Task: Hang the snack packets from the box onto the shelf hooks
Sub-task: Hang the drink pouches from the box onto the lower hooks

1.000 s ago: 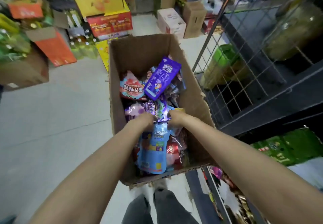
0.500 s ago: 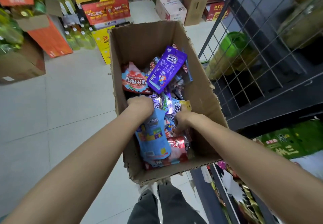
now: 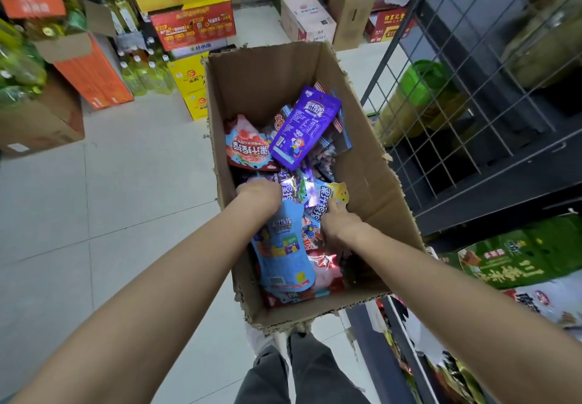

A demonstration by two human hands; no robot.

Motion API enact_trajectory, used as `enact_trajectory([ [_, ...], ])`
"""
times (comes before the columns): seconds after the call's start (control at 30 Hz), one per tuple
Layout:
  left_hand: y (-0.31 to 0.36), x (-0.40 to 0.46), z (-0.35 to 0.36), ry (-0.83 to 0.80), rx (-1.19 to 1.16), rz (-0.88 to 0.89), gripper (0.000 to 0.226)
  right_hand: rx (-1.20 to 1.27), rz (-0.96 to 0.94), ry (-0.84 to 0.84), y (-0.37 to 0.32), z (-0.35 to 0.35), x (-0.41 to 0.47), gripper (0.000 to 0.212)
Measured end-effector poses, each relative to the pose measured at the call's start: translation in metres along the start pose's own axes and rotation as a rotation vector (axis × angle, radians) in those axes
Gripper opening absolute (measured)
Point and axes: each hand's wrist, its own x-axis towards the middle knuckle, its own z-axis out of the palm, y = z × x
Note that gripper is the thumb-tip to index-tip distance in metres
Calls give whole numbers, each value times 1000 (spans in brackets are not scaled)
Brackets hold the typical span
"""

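Clearly both hands are down in the box [image 3: 277, 88], sorting packets. The left hand [image 3: 259, 194] curls over the top of a blue packet [image 3: 283, 252], apparently gripping its upper edge, though the fingers are hidden behind the knuckles. The right hand [image 3: 338, 222], at about 3 o'clock from it, pinches a yellow-cornered packet [image 3: 333, 195] with the thumb on top. The rest lie loose in the box: a purple packet [image 3: 302, 129] at 12 o'clock of the hands, a pink one [image 3: 248, 146] at 11 o'clock. The wire shelf [image 3: 472, 104] stands at 2 o'clock; no hooks can be made out on it.

To do this well, the person should probably lift one packet by its top margin, so the hang hole stays free and the others slide off.

Packet print is Chinese, upside down from here; smaller lines are too fine to read. A red carton [image 3: 389, 25] reads "XING LI", with the following letters unclear
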Motion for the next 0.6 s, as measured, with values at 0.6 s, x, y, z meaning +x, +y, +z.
enact_trajectory([
  [0.6,-23,39,-26,219,-19,-93,52,447,-44,688,2,-95,-37,7],
])
